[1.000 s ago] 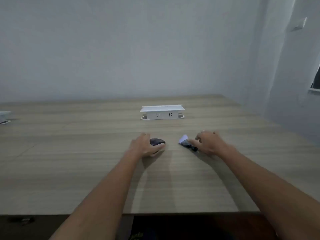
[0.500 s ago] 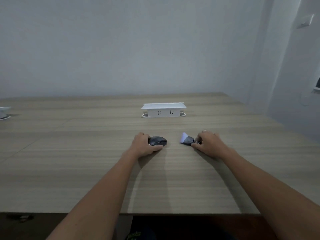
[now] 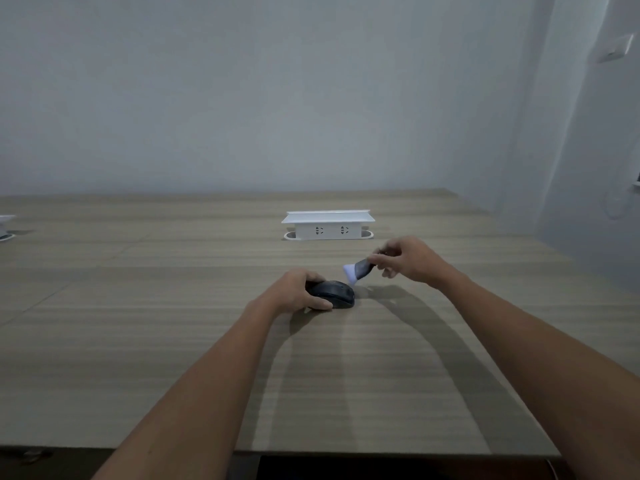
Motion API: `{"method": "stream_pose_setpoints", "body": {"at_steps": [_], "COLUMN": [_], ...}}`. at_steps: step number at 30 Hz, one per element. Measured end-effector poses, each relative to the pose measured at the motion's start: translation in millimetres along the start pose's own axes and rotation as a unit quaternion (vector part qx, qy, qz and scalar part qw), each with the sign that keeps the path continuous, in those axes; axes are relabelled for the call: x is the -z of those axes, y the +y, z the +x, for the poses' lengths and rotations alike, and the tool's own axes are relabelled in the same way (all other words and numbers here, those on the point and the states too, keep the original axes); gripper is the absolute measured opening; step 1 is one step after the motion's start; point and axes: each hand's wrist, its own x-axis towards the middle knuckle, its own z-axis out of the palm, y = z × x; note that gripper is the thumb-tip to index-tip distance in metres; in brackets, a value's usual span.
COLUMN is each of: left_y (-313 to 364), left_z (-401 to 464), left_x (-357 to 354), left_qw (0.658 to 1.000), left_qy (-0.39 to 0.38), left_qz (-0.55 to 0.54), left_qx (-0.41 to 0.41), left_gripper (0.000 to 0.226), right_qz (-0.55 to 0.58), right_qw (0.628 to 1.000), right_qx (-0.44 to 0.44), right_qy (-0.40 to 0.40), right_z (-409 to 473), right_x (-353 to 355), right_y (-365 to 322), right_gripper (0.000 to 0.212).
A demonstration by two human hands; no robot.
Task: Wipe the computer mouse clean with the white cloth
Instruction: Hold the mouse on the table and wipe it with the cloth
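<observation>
Mouse (image 3: 331, 294), hard, light and probably slick, is gripped by its flanks in the left hand (image 3: 298, 291) before the socket box (image 3: 328, 226), while the limp white cloth (image 3: 356, 270) is pinched, lifted, in the right hand (image 3: 406, 259).

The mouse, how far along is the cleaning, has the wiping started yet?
Done: the left hand has a grip on the mouse, which sits on the table. In hand: the right hand holds the wiper, a dark piece with a white tip, in the air just right of the mouse, not touching it. Left: all of the wiping itself.
</observation>
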Motion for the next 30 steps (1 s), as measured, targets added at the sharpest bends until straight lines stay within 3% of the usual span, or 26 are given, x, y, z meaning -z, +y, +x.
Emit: {"method": "stream_pose_setpoints", "body": {"at_steps": [11, 18, 24, 28, 30], "left_y": [-1.6, -3.6, 0.8, 2.2, 3.8], "left_z": [12.4, 14.0, 12.0, 12.3, 12.1], "left_x": [6.9, 6.4, 6.5, 5.8, 5.9], "left_qw": [0.998, 0.999, 0.999, 0.999, 0.999], "left_qy": [-0.057, -0.049, -0.047, -0.043, -0.045], "left_qz": [-0.004, -0.001, -0.002, 0.008, 0.007], "left_qx": [0.006, 0.011, -0.002, 0.001, -0.001], "left_gripper": [0.05, 0.063, 0.05, 0.055, 0.053], "right_qz": [0.038, -0.138, -0.038, -0.181, -0.158], "right_qw": [0.999, 0.99, 0.999, 0.983, 0.987], "right_qx": [-0.007, 0.008, 0.02, 0.012, 0.008], "right_qy": [0.003, -0.028, -0.015, -0.033, -0.014], "right_z": [20.5, 27.8, 28.8, 28.3, 28.2], "right_x": [-19.4, -11.8, -16.0, -13.3, -10.9], "right_y": [-2.0, -4.2, -13.5, -7.8, -9.1], "right_gripper": [0.026, 0.018, 0.023, 0.015, 0.015]}}
